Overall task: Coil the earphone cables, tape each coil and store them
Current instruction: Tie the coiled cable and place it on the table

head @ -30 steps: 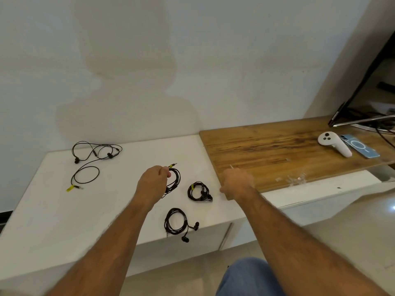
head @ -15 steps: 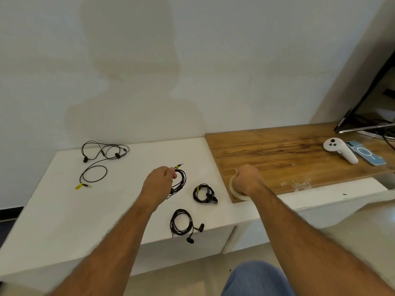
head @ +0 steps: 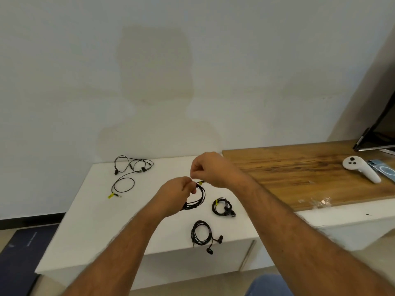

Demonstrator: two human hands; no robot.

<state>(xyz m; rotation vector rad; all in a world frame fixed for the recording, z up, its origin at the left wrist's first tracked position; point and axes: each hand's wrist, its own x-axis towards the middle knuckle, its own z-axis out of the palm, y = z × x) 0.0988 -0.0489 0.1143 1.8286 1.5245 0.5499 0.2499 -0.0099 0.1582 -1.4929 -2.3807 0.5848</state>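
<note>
- Fingers of the left hand: curled, pinched on the top of the held earphone coil, a black bundle hanging below the fist, just above the counter.
- Fingers of the right hand: curled, fingertips drawn together just above the left ones, at the yellow-tagged end of the same coil; what sits between them too small to tell.
- Both hands close together, nearly touching, raised over the middle of the white counter.
- Second coil: black, wound tight, a yellow tag at its upper left, lying on the counter just right of the held coil.
- Third coil: black, near the counter's front edge, two earbuds trailing out to the right and below.
- Loose earphones: uncoiled, spread at the counter's far left near the wall, one wide loop trailing forward to a yellow-tagged plug.
- Wooden board: brown grained top adjoining the white counter on the right.
- On the board: a white handheld controller with dark buttons, a pale blue flat item with a white ring mark just beside it, and clear plastic scraps near the front edge.
- Dark screen edge leaning at far right.
- Dark flat box on the floor at lower left, with faint markings too blurred to read.
- Containers holding earphones: none in sight to report on; every coil lies bare on the counter or in hand.
</note>
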